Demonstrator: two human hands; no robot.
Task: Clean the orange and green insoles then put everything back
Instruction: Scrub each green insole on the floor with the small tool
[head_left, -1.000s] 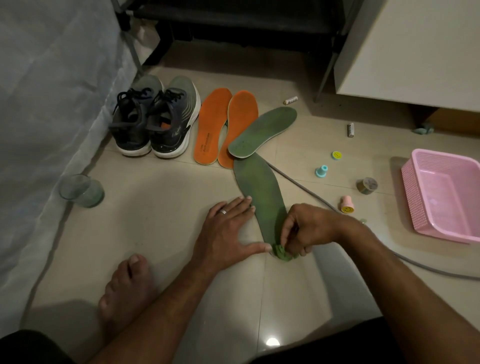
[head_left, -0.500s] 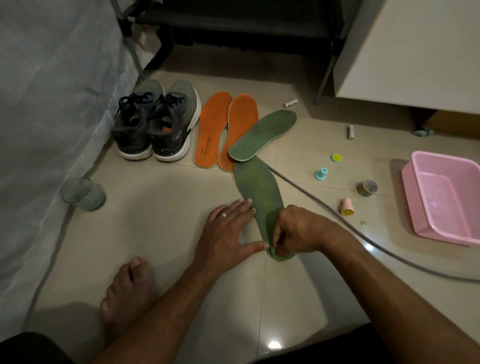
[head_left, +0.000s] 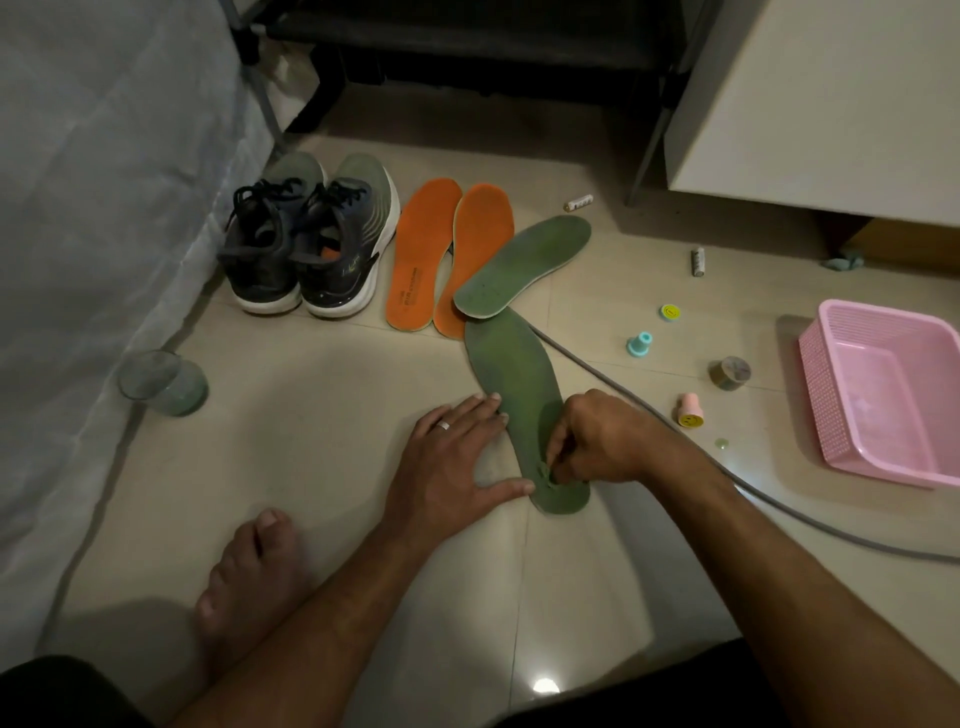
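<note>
A green insole lies lengthwise on the tiled floor in front of me. My left hand lies flat on the floor, its fingertips and thumb against the insole's left edge. My right hand grips a small green cloth, mostly hidden by the fingers, and presses it on the insole near the heel. A second green insole rests slanted behind, overlapping two orange insoles that lie side by side.
A pair of dark sneakers stands left of the insoles beside a covered bed. A glass sits at the left. A grey cable, small caps, a tape roll, batteries and a pink basket lie to the right. My bare foot is at lower left.
My right hand with the cloth has slid up the green insole from the heel end, exposing the heel. My left hand has stayed against the insole's edge.
</note>
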